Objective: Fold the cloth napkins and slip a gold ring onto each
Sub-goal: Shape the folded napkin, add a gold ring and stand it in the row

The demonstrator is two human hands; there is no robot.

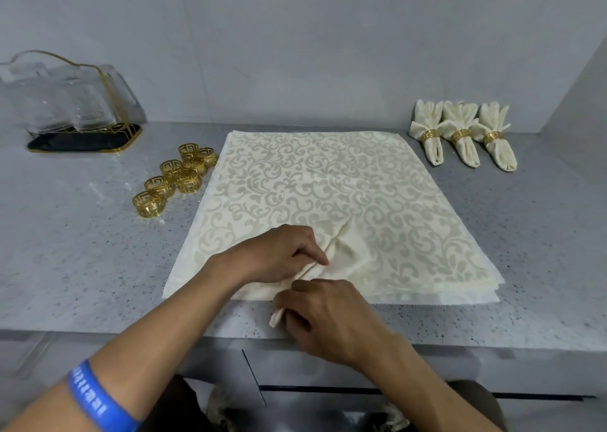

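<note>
Bunching under both hands' fingers [320,258], the top napkin [341,251] gathers.

Rings [177,177] left of napkin stack [328,182]; ringed napkins [460,134] right.

White characters are printed along a blue wristband [98,402] worn on the left forearm at the near left edge, but they are too blurred and too steeply angled to be read. No other text, label, brand, number or sign can be made out anywhere in the scene. The gold rings [174,177] grouped on the bench at the left carry only an openwork key pattern, and the cream napkin stack [328,182] spread at the centre is woven with scrolls and leaves, not lettering.
</note>
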